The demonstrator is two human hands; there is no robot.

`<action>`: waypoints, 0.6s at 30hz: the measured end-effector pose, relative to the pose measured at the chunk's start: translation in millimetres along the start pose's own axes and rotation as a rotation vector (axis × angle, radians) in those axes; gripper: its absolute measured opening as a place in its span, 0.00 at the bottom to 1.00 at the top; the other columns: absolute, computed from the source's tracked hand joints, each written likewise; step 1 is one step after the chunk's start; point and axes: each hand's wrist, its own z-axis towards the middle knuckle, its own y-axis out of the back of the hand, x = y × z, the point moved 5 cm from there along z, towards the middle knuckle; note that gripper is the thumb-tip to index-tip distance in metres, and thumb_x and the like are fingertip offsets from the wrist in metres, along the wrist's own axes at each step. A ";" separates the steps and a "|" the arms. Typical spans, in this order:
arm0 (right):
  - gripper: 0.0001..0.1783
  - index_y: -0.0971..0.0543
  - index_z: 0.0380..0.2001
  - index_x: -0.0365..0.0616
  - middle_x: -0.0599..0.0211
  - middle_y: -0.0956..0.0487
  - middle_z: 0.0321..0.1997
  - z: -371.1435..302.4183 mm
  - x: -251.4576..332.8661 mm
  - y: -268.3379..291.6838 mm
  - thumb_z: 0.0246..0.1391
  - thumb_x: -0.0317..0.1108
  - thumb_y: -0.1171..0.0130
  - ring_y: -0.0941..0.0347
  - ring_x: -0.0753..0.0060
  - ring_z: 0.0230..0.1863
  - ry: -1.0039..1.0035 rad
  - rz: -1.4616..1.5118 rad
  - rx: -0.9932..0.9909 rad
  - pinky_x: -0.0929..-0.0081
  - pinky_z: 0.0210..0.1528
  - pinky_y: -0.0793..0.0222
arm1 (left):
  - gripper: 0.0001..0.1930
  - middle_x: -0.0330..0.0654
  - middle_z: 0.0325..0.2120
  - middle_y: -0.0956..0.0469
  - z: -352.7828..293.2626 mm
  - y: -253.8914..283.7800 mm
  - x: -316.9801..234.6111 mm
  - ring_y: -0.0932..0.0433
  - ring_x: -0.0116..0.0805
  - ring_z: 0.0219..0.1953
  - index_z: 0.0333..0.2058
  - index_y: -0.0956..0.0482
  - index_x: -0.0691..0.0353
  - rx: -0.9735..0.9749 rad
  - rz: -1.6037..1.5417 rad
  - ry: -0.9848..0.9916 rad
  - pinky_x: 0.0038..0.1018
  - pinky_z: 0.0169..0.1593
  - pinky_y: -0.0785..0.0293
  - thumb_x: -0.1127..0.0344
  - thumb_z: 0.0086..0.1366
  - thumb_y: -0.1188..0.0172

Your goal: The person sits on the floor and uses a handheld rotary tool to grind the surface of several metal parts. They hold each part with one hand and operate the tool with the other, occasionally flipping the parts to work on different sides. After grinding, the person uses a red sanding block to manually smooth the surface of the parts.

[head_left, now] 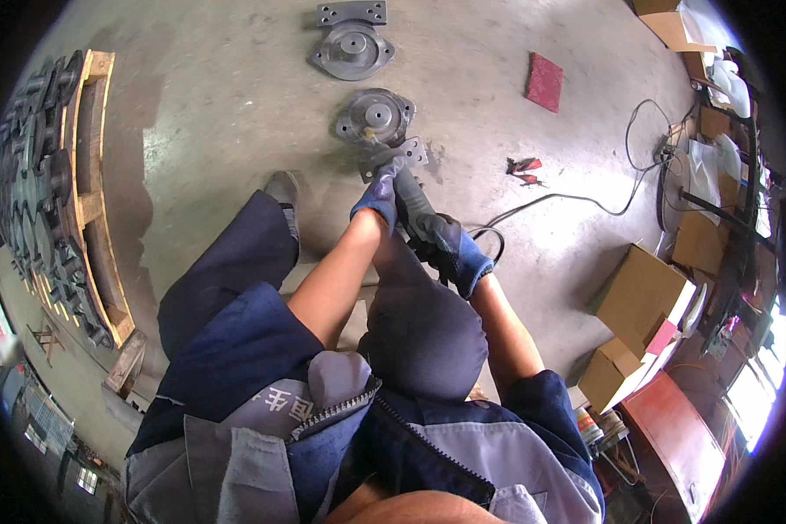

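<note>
Both my gloved hands are closed on a dark grey corded die grinder [417, 199]. My left hand [381, 194] wraps round its front end, and my right hand [450, 244] grips its rear body. The tool's small yellowish tip is at the near edge of a round grey metal flange [377, 113] with a raised hub and side ears; whether it touches is hard to tell. A drilled metal plate [417, 150] adjoins the flange's near side, partly hidden by my left hand. Farther off lies a similar flange [353, 51] with a drilled plate [351, 12] at its far side.
A black cable [576, 196] runs from the tool across the floor to the right. Red-handled tools [524, 171] and a dark red pad [544, 82] lie on the concrete. Cardboard boxes [644, 297] stand at the right. A wooden pallet [90, 210] bears dark metal parts at the left.
</note>
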 end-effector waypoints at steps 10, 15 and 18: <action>0.17 0.26 0.36 0.41 0.70 0.26 0.23 1.5 7.0 -7.9 0.59 0.46 0.48 0.33 0.80 0.20 -0.153 0.008 -0.021 0.81 0.19 0.38 | 0.31 0.44 0.37 0.22 -5.7 -0.1 -7.8 0.25 0.38 0.40 0.45 0.24 0.58 0.028 -0.011 0.026 0.32 0.47 0.30 0.36 0.58 0.47; 0.17 0.25 0.34 0.42 0.71 0.27 0.21 8.8 -24.6 8.2 0.58 0.47 0.48 0.33 0.80 0.19 -0.027 -0.090 -0.066 0.80 0.19 0.39 | 0.33 0.45 0.45 0.23 -16.9 -9.9 -1.7 0.27 0.41 0.47 0.49 0.25 0.57 0.000 -0.009 0.077 0.35 0.53 0.34 0.36 0.54 0.44; 0.18 0.24 0.33 0.42 0.71 0.26 0.22 17.7 -50.6 15.5 0.57 0.48 0.47 0.33 0.79 0.20 0.086 -0.115 -0.071 0.81 0.20 0.38 | 0.32 0.43 0.44 0.23 -27.2 -15.9 -3.4 0.26 0.37 0.45 0.51 0.27 0.56 -0.008 0.037 0.102 0.31 0.52 0.32 0.35 0.61 0.51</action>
